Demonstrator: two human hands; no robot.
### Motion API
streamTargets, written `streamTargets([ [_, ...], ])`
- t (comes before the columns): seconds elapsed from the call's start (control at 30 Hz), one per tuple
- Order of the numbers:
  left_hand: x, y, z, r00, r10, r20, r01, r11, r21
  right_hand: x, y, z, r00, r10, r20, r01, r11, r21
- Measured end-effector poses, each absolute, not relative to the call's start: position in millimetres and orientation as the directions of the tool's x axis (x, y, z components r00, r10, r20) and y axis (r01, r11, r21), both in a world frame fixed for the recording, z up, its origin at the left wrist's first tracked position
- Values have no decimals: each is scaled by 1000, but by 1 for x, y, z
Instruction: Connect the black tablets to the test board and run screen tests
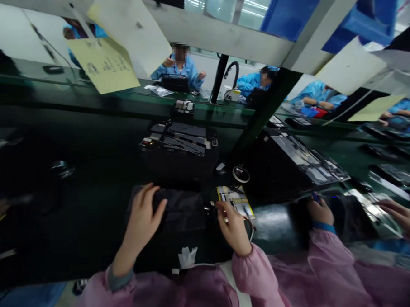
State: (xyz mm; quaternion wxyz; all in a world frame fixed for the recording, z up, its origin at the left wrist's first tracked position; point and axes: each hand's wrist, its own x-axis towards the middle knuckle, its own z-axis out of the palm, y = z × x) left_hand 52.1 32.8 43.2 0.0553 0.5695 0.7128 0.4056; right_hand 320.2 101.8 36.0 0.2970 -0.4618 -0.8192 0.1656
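My left hand (pixel 145 219) is at the left end of a dark, flat rectangular piece (pixel 183 208) on the bench, its thumb and fingers apart. It lies on or just over that piece; I cannot tell how firmly it touches. To the right, my right hand (pixel 234 229) has its fingers bent and drawn together, and what they hold, if anything, is too small to make out. A small metal-tipped part (pixel 206 209) sits between that hand and the dark piece. A thin cable (pixel 252 233) runs beside the right hand, near a yellow-edged card (pixel 236 198).
Behind are a black box topped with flat parts (pixel 180 138), a roll of tape (pixel 240 173) and a larger black box (pixel 270 168). A co-worker's hands (pixel 321 211) work at right. Crumpled white paper (pixel 188 257) lies at the front edge. Paper notes (pixel 104 65) hang overhead.
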Motion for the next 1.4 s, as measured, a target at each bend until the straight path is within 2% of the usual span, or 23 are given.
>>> streamTargets([
  [0.1,21,7,17,-535,811,237,691,259,675,288,87,25,-449,827,338,667,562,-489],
  [0.3,18,-1,14,-619,785,22,436,321,841,255,72,21,-395,839,374,781,521,-345],
  [0.4,19,-9,28,-704,708,61,226,142,964,258,64,27,-348,839,418,765,512,-390],
  [0.5,23,-27,50,-782,618,80,3,-124,992,266,55,40,-166,852,497,721,448,-529],
  [0.6,26,-50,80,-729,684,21,-115,-152,982,276,49,62,-22,816,578,675,439,-593],
  [0.73,12,-62,98,-630,714,305,106,-310,945,284,55,81,-183,746,640,537,621,-571],
  [0.8,-2,-58,86,-553,737,388,255,-294,921,285,64,75,-302,720,625,516,675,-527],
  [0.93,-25,-47,34,-396,853,340,482,-122,868,285,87,42,-521,662,540,547,744,-384],
  [1.07,-27,-55,-13,-314,905,289,683,4,730,291,103,21,-696,584,419,520,811,-267],
  [1.13,-23,-62,-24,-305,913,271,709,28,704,291,103,22,-734,573,364,513,819,-256],
  [1.27,-12,-72,-28,-319,914,252,667,28,744,271,85,26,-774,568,281,505,821,-267],
  [1.33,-7,-73,-25,-395,895,208,589,73,805,253,70,21,-806,531,262,482,845,-232],
  [1.4,-1,-73,-18,-513,851,115,411,126,903,236,58,13,-822,513,246,482,858,-179],
])
